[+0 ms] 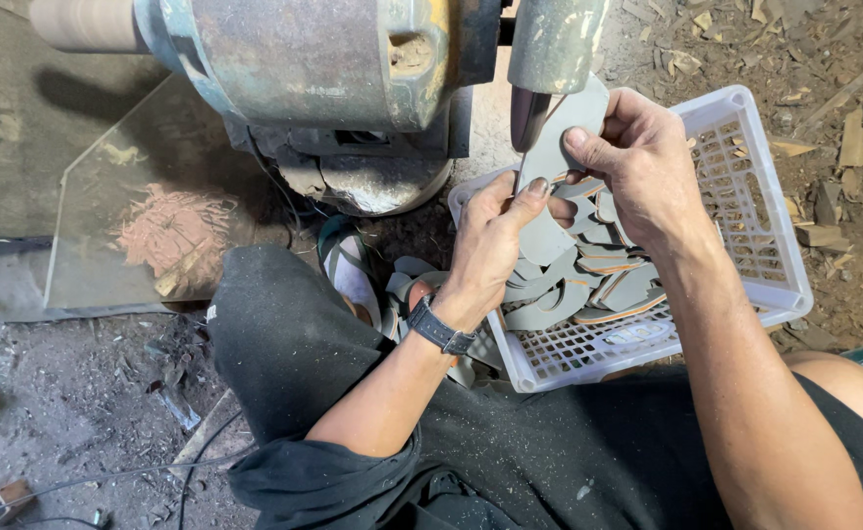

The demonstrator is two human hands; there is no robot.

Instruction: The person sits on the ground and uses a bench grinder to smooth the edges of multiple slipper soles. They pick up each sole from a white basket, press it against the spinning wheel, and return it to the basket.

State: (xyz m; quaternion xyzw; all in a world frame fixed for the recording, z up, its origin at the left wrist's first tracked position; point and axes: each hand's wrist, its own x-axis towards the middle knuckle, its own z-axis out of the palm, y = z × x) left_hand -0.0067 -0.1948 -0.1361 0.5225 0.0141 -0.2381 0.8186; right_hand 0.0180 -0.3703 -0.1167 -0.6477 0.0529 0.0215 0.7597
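Observation:
Both my hands hold one flat grey sole-shaped piece up against the dark spinning tip of a grinding machine. My left hand, with a black wrist strap, pinches the piece's lower edge. Its upper right side is gripped by my right hand. Below them stands a white slotted plastic crate holding several more grey pieces with orange edges.
The rusty blue-grey motor housing fills the top of the view, with a clear plastic sheet on the left. My sandalled foot rests beside the crate. Offcuts and scraps litter the dirt floor at right. A cable runs along the lower left.

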